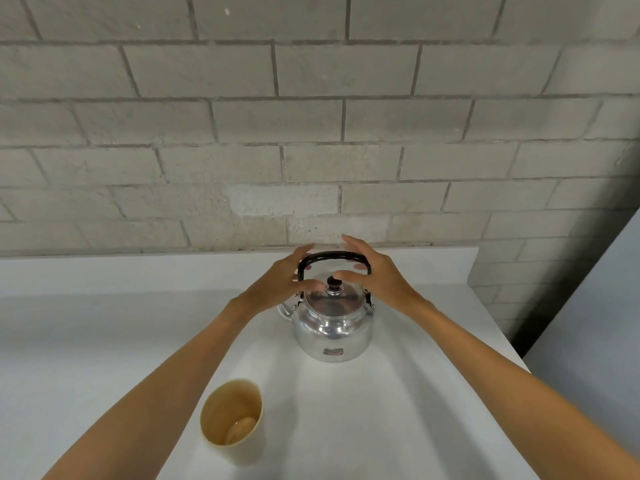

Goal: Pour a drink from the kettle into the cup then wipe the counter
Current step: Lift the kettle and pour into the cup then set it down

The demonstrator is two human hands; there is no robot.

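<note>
Plainly rigid and slick, maybe heavy if full, the metal kettle (332,323) stands on the bench (415,393) behind the cup (232,420), its black handle (334,256) the natural hold, both hands' grip, left (280,285) and right (377,275), spread loose around it.

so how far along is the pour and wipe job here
Nothing looks done yet: the cup stands upright on the counter, apparently empty. In hand: the left hand and right hand are open at the black handle of the kettle, which sits on the counter. Left: lifting, pouring, wiping; no cloth in view.
</note>
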